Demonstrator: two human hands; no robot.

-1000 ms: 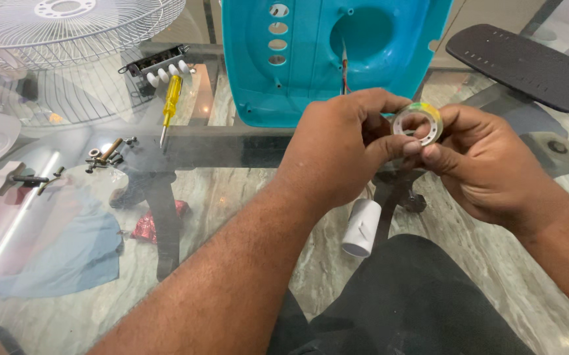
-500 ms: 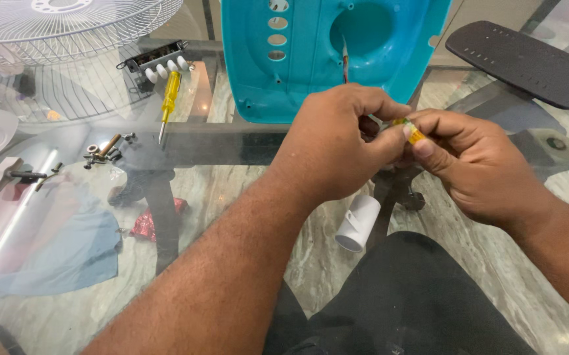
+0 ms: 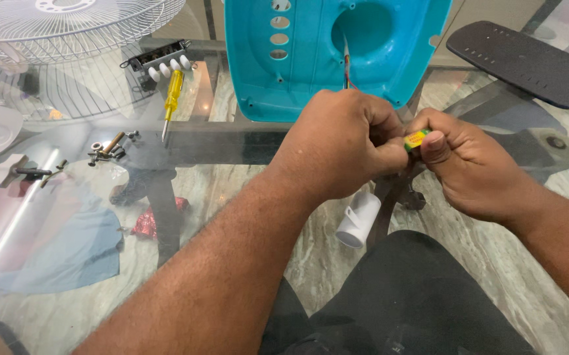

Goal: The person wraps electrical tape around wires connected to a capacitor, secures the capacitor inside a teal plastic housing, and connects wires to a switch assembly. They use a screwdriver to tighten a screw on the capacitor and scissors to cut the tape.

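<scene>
Only label in view: small yellow-green label [image 3: 417, 139] on the tape roll pinched between both hands, in front of the teal housing; no packages, signs, screens.

Glass table [image 3: 232, 141] (light glare), marble floor [image 3: 481, 263] beneath

On the glass table [image 3: 245, 141], the screwdriver [image 3: 172, 100] lies left of the fan housing [image 3: 310, 52], screws [image 3: 107, 148] further left.

Left hand [image 3: 347, 141] and right hand [image 3: 472, 167] meet over the glass tabletop [image 3: 232, 190], both closed on a small tape roll [image 3: 417, 139] seen edge-on. A teal fan housing [image 3: 310, 59] stands at the far edge; a yellow screwdriver [image 3: 171, 98] lies far left.
</scene>
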